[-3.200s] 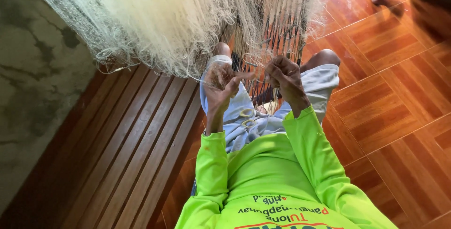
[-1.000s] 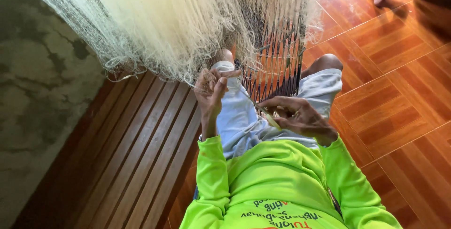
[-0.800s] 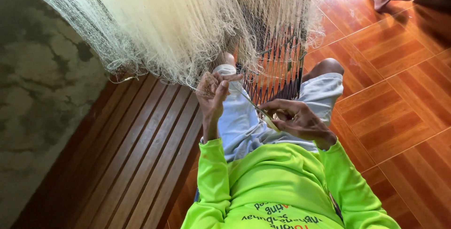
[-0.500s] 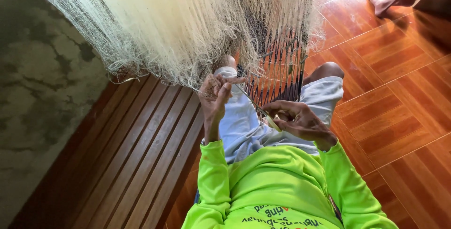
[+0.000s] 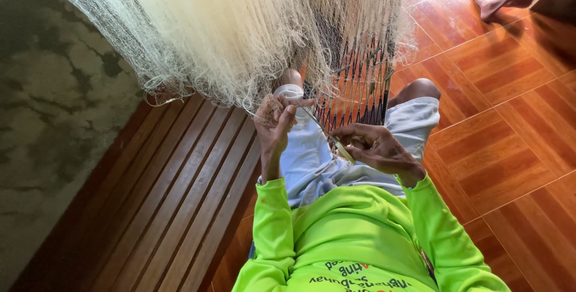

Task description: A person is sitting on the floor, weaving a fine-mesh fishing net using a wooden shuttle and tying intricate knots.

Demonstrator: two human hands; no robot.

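A big pale fishing net point(image 5: 234, 28) hangs in front of me, its lower edge bunched above my knees. My left hand point(image 5: 273, 121) is raised at that edge and pinches a few meshes between fingers and thumb. My right hand point(image 5: 375, 148) sits lower over my lap and grips a thin yellowish netting needle point(image 5: 342, 147). A taut thread point(image 5: 315, 125) runs from the needle up to the left hand. I sit in a bright green long-sleeved shirt and light grey shorts.
A dark wooden slatted bench point(image 5: 156, 208) lies under me and to the left. A stained concrete wall point(image 5: 48, 100) stands at far left. Reddish floor tiles point(image 5: 504, 142) spread to the right. Another person's bare foot point(image 5: 498, 1) rests at the top right.
My right hand came down from the net's edge to my lap with the needle, drawing the thread out. My left hand stayed at the net edge.
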